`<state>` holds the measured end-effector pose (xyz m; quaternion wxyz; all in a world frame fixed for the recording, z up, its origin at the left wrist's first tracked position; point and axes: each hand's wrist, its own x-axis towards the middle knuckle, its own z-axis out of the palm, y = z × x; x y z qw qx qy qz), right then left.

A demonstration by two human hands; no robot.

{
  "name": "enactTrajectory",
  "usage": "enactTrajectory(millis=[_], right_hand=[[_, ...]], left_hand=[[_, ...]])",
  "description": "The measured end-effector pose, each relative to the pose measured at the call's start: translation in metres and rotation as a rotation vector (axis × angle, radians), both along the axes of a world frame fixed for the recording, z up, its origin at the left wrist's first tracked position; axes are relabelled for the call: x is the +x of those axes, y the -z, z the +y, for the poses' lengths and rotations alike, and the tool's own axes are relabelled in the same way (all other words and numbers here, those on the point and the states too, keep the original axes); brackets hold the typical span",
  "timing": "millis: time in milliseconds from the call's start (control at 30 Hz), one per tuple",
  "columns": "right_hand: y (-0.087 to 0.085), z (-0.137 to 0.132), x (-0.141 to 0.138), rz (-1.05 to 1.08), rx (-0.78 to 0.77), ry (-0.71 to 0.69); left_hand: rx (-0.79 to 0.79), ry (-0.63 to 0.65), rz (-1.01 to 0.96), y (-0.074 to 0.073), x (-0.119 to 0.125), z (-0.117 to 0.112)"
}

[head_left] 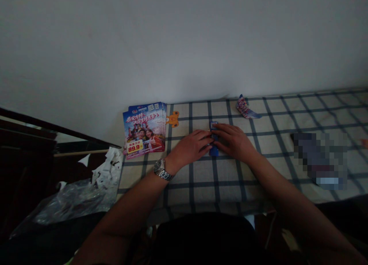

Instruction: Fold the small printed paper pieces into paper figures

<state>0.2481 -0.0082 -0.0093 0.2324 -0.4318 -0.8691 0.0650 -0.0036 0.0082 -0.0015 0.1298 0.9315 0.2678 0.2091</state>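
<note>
A narrow blue folded flyer (214, 152) lies on the checked cloth between my hands, a small QR code showing near its top. From the left, my left hand (192, 145) presses its fingertips on the flyer's edge; a metal watch (163, 169) is on that wrist. On the other side, my right hand (233, 141) has its fingers and thumb closed on the same paper. Fingers cover much of the flyer, so its exact folds are hidden. Left of my hands is a stack of printed flyers (145, 133).
A crumpled or folded flyer piece (245, 108) rests near the wall. A dark, pixelated object (314, 157) lies at the right. An orange bear print (172, 119) marks the checked cloth (201, 186). Clear plastic (77, 200) and torn white paper (107, 169) lie at the lower left.
</note>
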Motion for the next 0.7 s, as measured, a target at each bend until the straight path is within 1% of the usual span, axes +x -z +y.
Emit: enactTrajectory(millis=[233,433,700], right_hand=[[-0.0038,-0.0005,-0.0012,0.003,-0.003,-0.005],[-0.0007,-0.0003,-0.001,-0.028,0.003,0.01],[0.0,0.0,-0.0002,-0.018,0.009,0.008]], left_hand=[[-0.008,0.007,-0.003,0.0004,0.0002,-0.0007],[-0.007,0.0,-0.004,0.0014,0.0006,-0.0006],[-0.009,0.0,-0.008,0.0016,-0.0002,0.0002]])
